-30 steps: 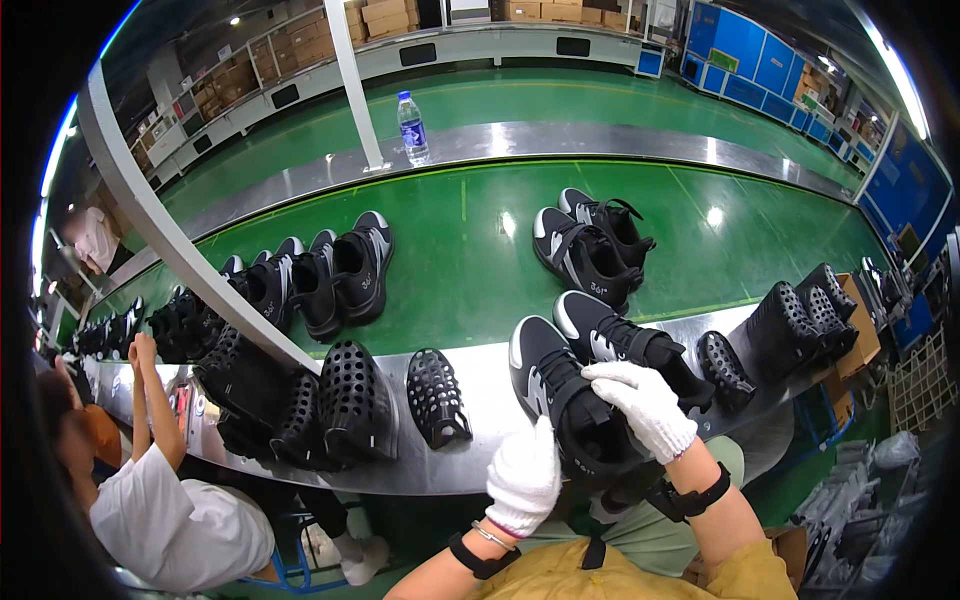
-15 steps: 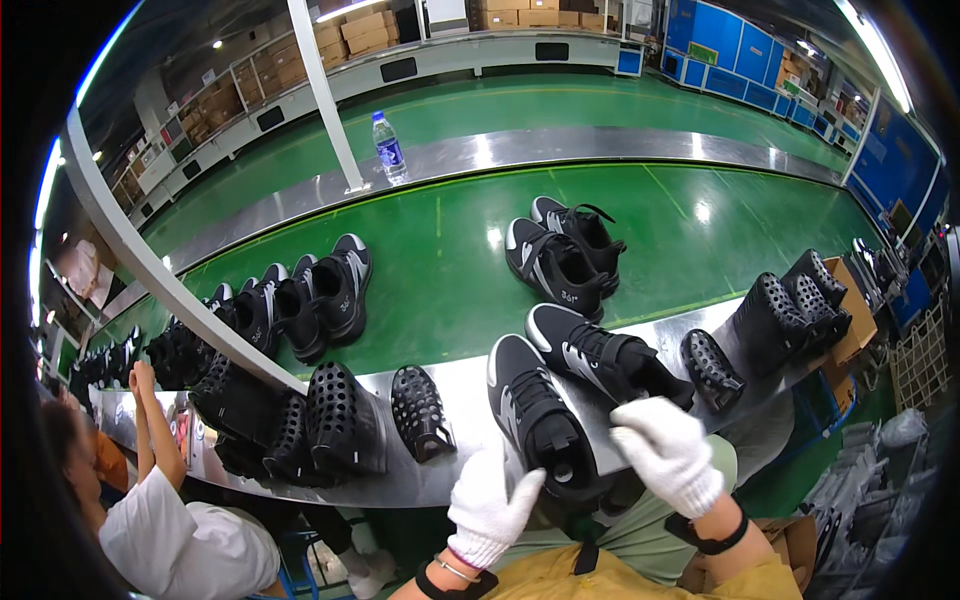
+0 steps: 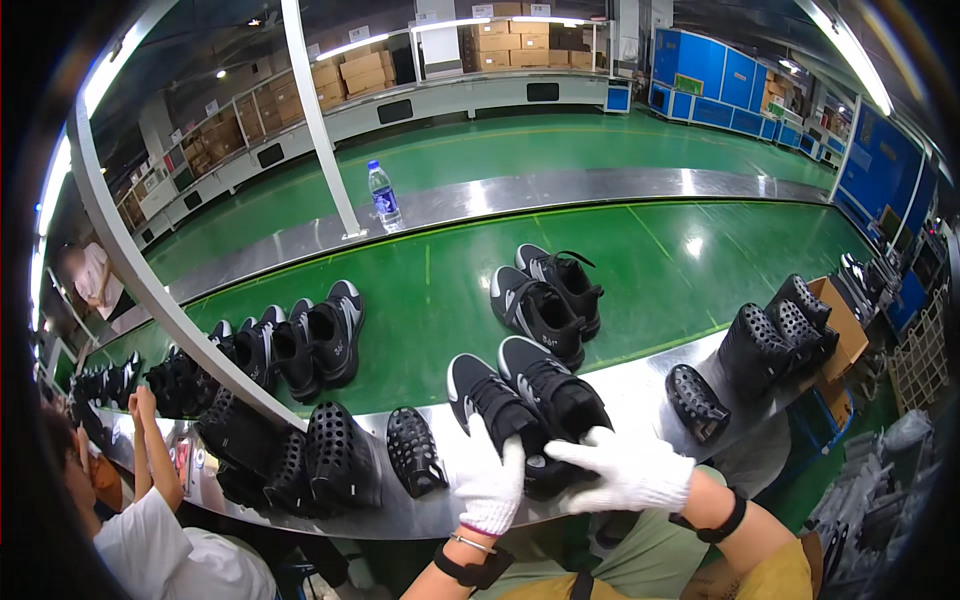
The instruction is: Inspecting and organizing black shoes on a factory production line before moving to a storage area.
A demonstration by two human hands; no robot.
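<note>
Black sneaker pair (image 3: 520, 405) on steel ledge, toes pointing away; left hand (image 3: 488, 480) flat on left heel, right hand (image 3: 625, 470) spread against right heel.

One head-worn fisheye view looks steeply down, close over the green conveyor belt (image 3: 620, 260), edges bending.

Gloved hands (image 3: 560, 475) on black sneaker pair (image 3: 525, 405)

Brown cartons (image 3: 365, 70) line the far white shelving (image 3: 450, 100).
</note>
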